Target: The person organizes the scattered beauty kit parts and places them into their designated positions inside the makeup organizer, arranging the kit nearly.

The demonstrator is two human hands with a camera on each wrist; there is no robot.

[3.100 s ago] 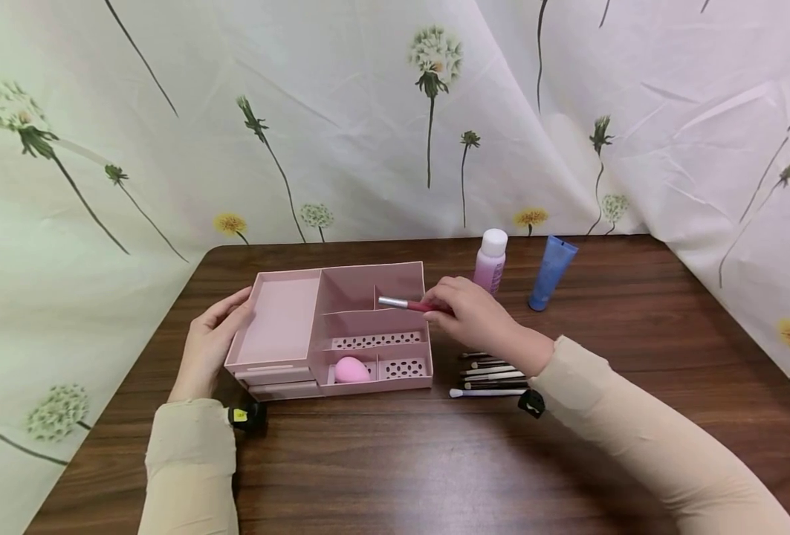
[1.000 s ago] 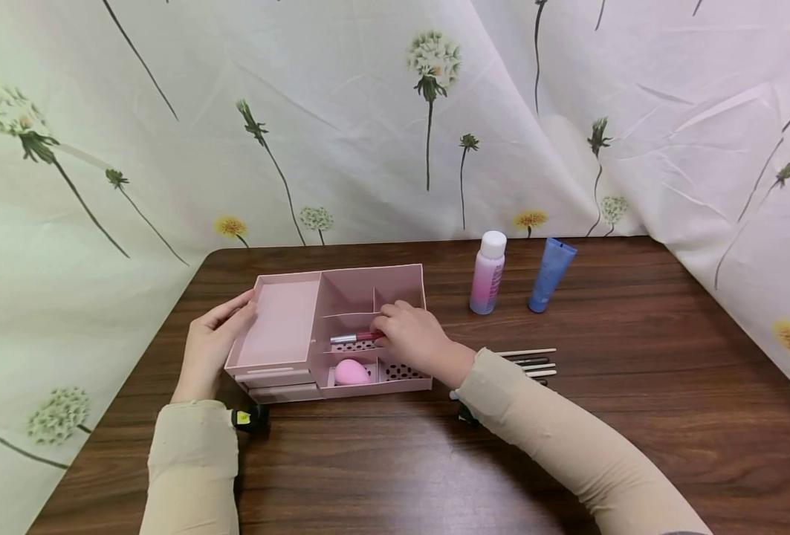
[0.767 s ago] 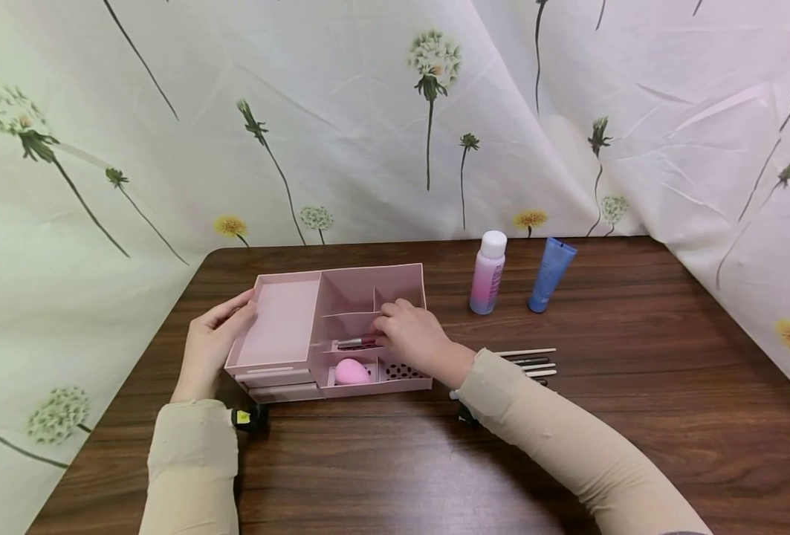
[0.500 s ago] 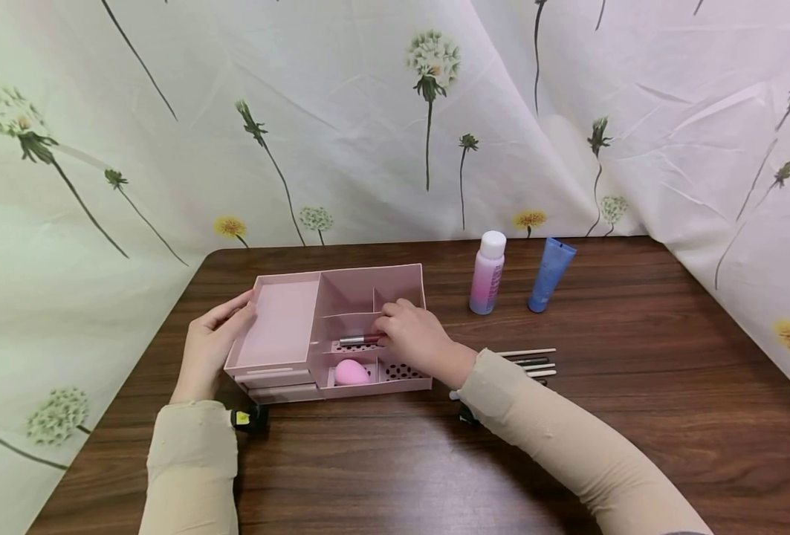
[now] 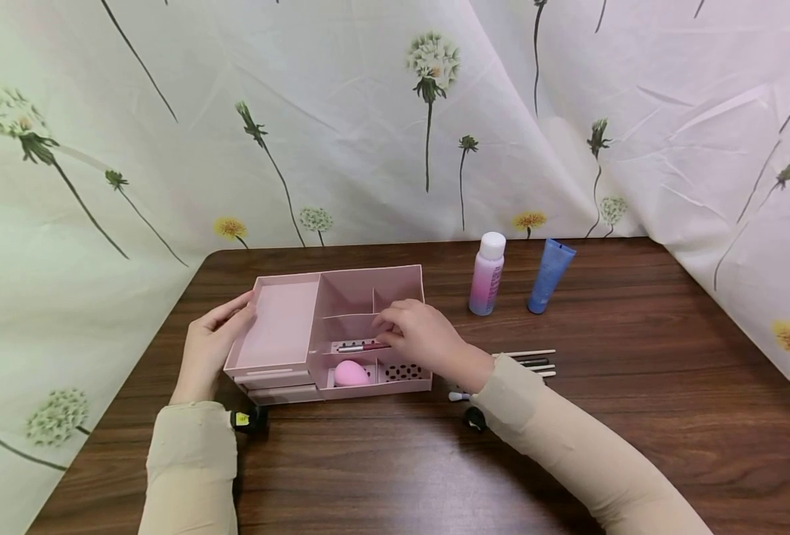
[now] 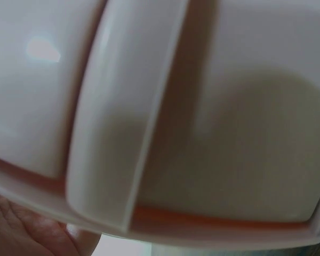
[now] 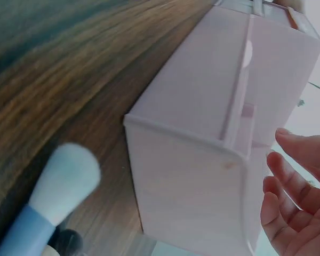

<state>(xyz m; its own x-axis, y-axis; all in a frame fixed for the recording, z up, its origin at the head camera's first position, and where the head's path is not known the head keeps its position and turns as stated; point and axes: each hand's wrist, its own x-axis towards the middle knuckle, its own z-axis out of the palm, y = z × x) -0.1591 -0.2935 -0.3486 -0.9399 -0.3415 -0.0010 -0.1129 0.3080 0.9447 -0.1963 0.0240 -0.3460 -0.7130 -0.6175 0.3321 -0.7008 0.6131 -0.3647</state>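
Observation:
A pink makeup organizer (image 5: 278,319) stands on the table, drawers at its left front and divided compartments at its right. My left hand (image 5: 209,349) rests against its left side, thumb and fingers extended along the wall; some fingers are hidden. A slim red stick with a silver end (image 5: 351,348) lies in the middle compartment. Just above its red end is my right hand (image 5: 428,338), fingers loosely bent. In the right wrist view, that hand (image 7: 303,205) has nothing between thumb and fingers. A pink makeup sponge (image 5: 351,373) sits in the front compartment.
Several makeup brushes (image 5: 458,397) lie right of the organizer, partly under the right forearm. Behind them stand a pink-and-white bottle (image 5: 486,276) and a blue tube (image 5: 550,276). A flowered cloth (image 5: 368,148) hangs behind the wooden table (image 5: 361,461).
My right hand carried the red and silver stick left into the middle compartment, lowered it and let go. The hand has now shifted slightly right. The left hand stayed in place.

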